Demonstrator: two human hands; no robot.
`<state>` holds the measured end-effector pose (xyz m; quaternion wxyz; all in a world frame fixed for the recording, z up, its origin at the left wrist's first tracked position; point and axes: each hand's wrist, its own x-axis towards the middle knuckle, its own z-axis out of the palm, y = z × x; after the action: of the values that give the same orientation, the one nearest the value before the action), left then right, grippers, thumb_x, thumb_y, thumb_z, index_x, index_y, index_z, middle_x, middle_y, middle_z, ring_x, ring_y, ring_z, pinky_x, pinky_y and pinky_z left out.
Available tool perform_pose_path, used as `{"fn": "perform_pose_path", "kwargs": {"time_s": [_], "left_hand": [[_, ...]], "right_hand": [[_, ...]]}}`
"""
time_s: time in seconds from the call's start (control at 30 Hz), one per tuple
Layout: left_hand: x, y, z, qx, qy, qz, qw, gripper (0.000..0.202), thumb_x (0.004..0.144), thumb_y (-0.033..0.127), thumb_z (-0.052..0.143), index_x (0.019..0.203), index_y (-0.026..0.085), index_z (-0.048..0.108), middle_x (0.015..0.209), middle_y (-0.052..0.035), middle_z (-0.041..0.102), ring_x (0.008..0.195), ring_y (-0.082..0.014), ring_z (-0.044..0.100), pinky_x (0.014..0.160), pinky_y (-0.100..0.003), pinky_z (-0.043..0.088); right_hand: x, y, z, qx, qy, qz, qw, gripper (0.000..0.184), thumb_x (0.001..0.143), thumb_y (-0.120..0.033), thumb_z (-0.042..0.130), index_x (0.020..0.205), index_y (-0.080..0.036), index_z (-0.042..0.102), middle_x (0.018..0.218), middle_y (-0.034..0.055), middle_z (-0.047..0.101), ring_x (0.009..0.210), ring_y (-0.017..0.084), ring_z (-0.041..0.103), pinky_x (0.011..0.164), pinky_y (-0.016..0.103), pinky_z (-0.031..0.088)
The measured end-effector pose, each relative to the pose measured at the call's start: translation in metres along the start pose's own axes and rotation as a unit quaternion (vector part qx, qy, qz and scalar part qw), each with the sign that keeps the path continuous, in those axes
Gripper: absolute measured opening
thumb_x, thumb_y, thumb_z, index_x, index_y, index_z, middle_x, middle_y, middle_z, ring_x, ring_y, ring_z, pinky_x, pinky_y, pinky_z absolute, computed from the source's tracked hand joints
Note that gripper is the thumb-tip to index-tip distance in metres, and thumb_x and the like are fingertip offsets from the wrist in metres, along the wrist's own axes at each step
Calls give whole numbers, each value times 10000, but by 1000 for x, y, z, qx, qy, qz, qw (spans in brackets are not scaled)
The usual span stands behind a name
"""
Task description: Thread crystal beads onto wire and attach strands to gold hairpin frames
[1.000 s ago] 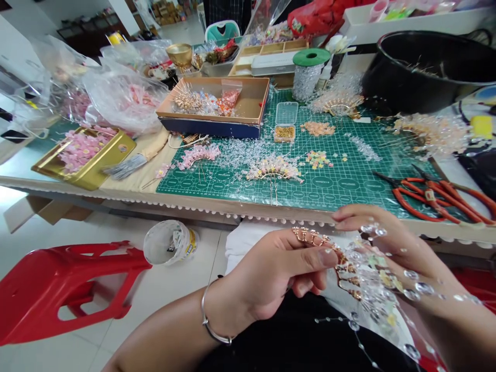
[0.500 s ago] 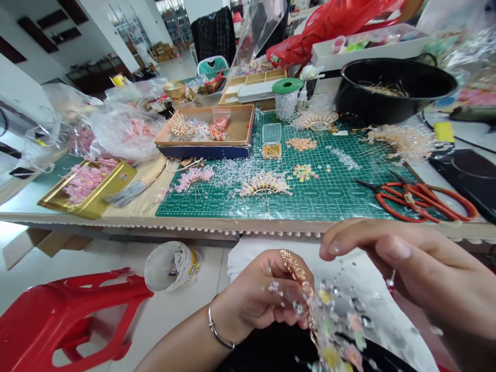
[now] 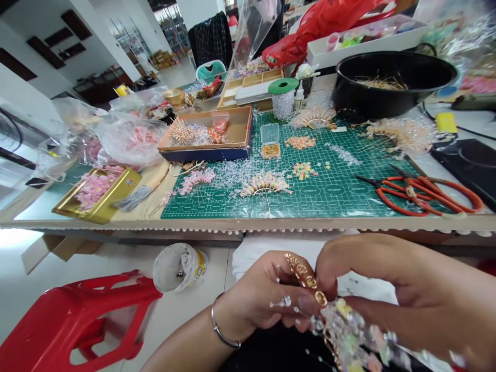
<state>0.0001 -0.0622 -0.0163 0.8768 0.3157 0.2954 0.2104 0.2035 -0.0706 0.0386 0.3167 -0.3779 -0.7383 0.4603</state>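
My left hand [image 3: 267, 294] is closed around a gold hair comb [image 3: 306, 276] hung with clear beads and small pastel flowers [image 3: 349, 336], held low over my lap below the table edge. My right hand [image 3: 391, 289] curls in from the right, its fingertips pinched on the gold frame beside my left thumb. A thin silver bangle [image 3: 220, 330] circles my left wrist. The bead strands blur toward the bottom right.
A green cutting mat [image 3: 333, 186] bears two beaded combs [image 3: 263, 183], loose beads and orange-handled pliers [image 3: 422, 194]. A cardboard box lid [image 3: 240, 132], gold tray [image 3: 116, 199], black pot [image 3: 391, 82] and plastic bags stand behind. On the floor: red stool [image 3: 73, 320], white tub [image 3: 178, 266].
My right hand has come down from above and closed its fingertips on the comb's frame. The left hand has shifted the comb slightly; the camera tilted a little.
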Motion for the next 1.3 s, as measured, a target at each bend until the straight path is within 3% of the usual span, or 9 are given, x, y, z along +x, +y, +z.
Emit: {"fn": "perform_pose_path", "kwargs": {"time_s": [0.13, 0.27, 0.5, 0.77, 0.93, 1.07, 1.3], "left_hand": [[4, 2, 3, -26, -11, 19, 999, 512, 575, 562, 884, 674, 140, 612, 494, 17, 577, 380, -53, 475, 327, -170, 242], [6, 4, 5, -53, 5, 17, 998, 453, 594, 486, 890, 690, 137, 617, 503, 17, 558, 461, -73, 543, 363, -178, 208], [8, 5, 3, -46, -6, -15, 999, 425, 566, 464, 892, 676, 138, 643, 494, 9, 584, 407, -67, 490, 377, -195, 243], [4, 7, -7, -7, -73, -30, 997, 493, 546, 542, 897, 636, 134, 634, 504, 16, 606, 368, -53, 484, 335, -179, 282], [2, 5, -9, -23, -78, -38, 996, 480, 547, 528, 911, 665, 135, 661, 494, 10, 612, 356, -64, 498, 321, -174, 304], [-1, 7, -7, -17, -81, -39, 996, 467, 569, 519, 907, 657, 133, 660, 507, 10, 623, 373, -57, 495, 341, -170, 308], [4, 0, -3, -66, -31, -4, 997, 475, 552, 493, 910, 704, 148, 622, 450, 39, 565, 361, -74, 502, 341, -186, 230]], "right_hand": [[-5, 10, 1, -2, -35, -30, 999, 197, 851, -213, 661, 973, -364, 629, 873, -77, 694, 728, 142, 645, 651, 225, 536], [-2, 18, -4, 22, -52, -30, 998, 129, 921, -204, 576, 951, -304, 651, 858, -27, 652, 780, 161, 620, 696, 262, 510], [12, 22, -22, 65, -180, 77, 978, 115, 947, -276, 596, 970, -293, 708, 947, 1, 709, 871, 210, 654, 783, 318, 502], [19, 24, -27, 45, -214, 108, 970, 85, 922, -290, 648, 935, -311, 729, 865, -30, 697, 767, 146, 642, 685, 222, 503], [17, 17, -17, 61, -212, 114, 969, 125, 927, -361, 649, 889, -282, 738, 904, -9, 704, 818, 169, 667, 736, 268, 530], [12, 12, -9, 61, -194, 100, 974, 43, 905, -278, 691, 890, -309, 716, 898, -51, 699, 808, 135, 674, 752, 239, 522], [3, 9, -1, -42, -41, -10, 998, 101, 935, -274, 597, 889, -307, 680, 974, 15, 697, 875, 206, 679, 721, 304, 557]]}}
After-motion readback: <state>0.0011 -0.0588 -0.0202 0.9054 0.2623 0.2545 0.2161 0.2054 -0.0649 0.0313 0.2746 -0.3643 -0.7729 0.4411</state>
